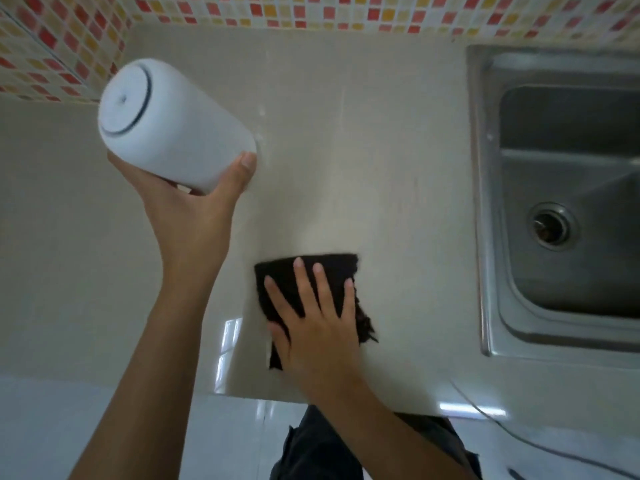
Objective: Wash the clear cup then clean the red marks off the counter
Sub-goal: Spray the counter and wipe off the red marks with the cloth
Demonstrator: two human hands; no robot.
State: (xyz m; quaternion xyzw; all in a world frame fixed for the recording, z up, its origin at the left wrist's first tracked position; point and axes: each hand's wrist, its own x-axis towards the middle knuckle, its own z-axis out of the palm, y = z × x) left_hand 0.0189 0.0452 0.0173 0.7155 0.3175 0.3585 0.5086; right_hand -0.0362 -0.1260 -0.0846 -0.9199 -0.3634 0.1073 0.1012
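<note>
Seen from the head camera, the counter (398, 140) is a pale cream slab running from the tiled wall (242, 8) at the top to its front edge at the bottom. No red marks show clearly on it; faint streaks near the middle are too dim to call.

On the counter lies a dark cloth (311, 271), nearly black, folded into a rough rectangle with a frayed, ragged right edge. Its long axis runs from the counter's front edge toward the wall, tilted slightly left. The right hand (315, 327) rests flat on top of it, 4 fingers straight and spread, pointing toward the wall, the thumb lying on the cloth's left side. The hand presses the cloth and does not curl around it; the cloth's far half shows beyond the fingertips, and its near part is hidden under the palm.

The left hand (187, 202) is raised above the counter's left part and grips a white container (169, 126), thumb curled on its right side, palm beneath. The container is a smooth cylinder, tilted, its flat end with a dark ring facing up and left toward the camera.

To the right, a steel sink (568, 202) is set into the counter, its drain (550, 226) visible in the basin.
</note>
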